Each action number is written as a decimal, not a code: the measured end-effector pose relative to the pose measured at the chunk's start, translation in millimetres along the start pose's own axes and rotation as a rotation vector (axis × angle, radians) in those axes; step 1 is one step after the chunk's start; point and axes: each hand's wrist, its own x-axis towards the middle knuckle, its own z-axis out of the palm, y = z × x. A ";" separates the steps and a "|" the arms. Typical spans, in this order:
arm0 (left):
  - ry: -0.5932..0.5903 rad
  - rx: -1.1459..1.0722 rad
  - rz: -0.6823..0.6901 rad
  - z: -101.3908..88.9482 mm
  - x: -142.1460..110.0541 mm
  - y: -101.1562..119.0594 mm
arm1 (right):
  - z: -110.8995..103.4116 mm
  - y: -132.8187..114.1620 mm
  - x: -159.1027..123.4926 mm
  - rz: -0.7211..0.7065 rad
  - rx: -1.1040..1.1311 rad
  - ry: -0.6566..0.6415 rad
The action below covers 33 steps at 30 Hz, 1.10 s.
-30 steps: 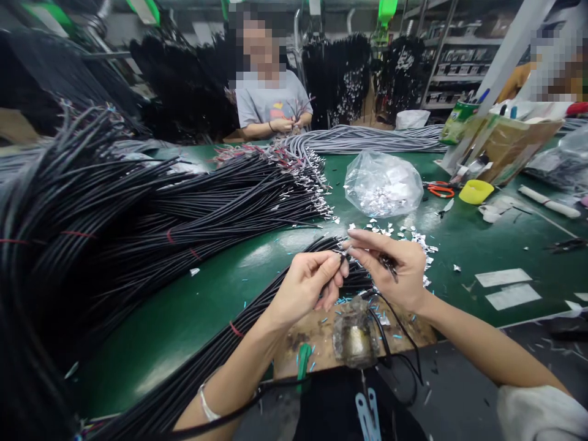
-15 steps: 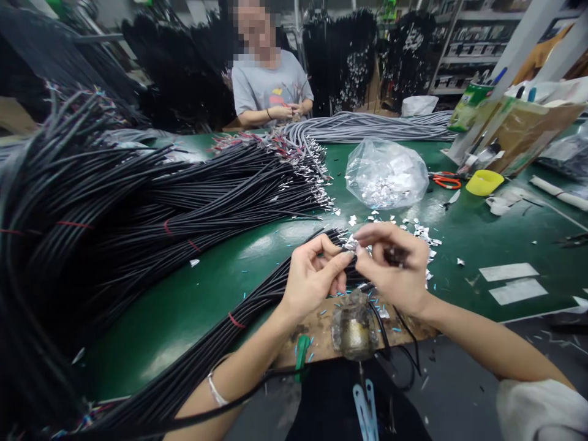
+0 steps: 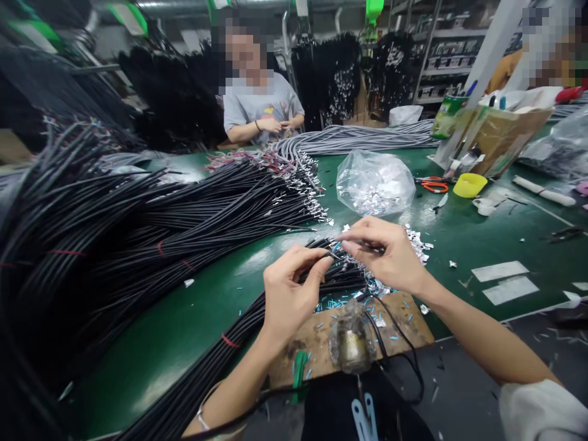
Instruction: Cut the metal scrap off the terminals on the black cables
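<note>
My left hand (image 3: 289, 294) pinches the end of a thin black cable (image 3: 321, 252) between thumb and forefinger. My right hand (image 3: 383, 254) is closed in a pinch just to its right, fingertips at the cable's tip, with a small dark object tucked in its palm. Both hands hover over a bundle of black cables (image 3: 239, 331) that runs diagonally across the green table (image 3: 193, 306). Loose silver terminals (image 3: 416, 242) lie scattered beyond my right hand.
A big heap of black cables (image 3: 114, 220) fills the left. A clear bag of terminals (image 3: 374, 184), orange scissors (image 3: 432, 184) and a yellow dish (image 3: 468, 185) lie farther back. A wooden board with a small pot (image 3: 351, 340) sits at the near edge. A person sits opposite.
My hands have shifted slightly left and apart, the left thumb and forefinger now stretched along the cable end. The view has tilted a little.
</note>
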 end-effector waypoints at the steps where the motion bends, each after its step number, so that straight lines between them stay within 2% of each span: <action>1: -0.009 -0.001 0.004 -0.4 -0.5 0.5 | 2.5 -2.0 -1.4 -0.016 0.043 -0.017; 3: -0.017 0.022 0.029 -0.6 -1.5 2.1 | 6.4 -5.3 -4.2 -0.045 0.075 -0.015; 6: 0.017 0.124 0.103 -0.2 -2.4 5.9 | 7.3 -7.8 -7.5 -0.096 -0.019 0.035; 10: 0.133 0.273 0.215 0.1 -2.8 10.5 | 6.5 -10.7 -13.2 -0.176 -0.352 0.125; 14: 0.205 0.329 0.261 -0.8 -3.3 11.7 | 12.6 -14.6 -19.8 -0.231 -0.741 0.126; 16: 0.214 0.325 0.257 -1.5 -3.7 10.9 | 15.5 -15.9 -21.6 -0.273 -0.853 0.102; 19: 0.206 0.261 0.228 -2.2 -4.1 9.0 | 16.3 -16.2 -22.8 -0.331 -0.897 0.102; 23: 0.167 0.182 0.174 -1.4 -3.7 7.8 | 14.1 -14.2 -23.1 -0.379 -0.894 0.122; 26: 0.143 0.173 0.154 -0.4 -3.5 8.1 | 14.7 -11.4 -22.3 -0.349 -0.820 0.138; 28: 0.121 0.171 0.151 -0.2 -3.4 7.8 | 16.4 -9.8 -20.7 -0.264 -0.641 0.143; 33: 0.082 0.153 0.131 -1.9 -1.6 3.2 | 15.7 -9.8 -14.4 0.036 0.004 0.113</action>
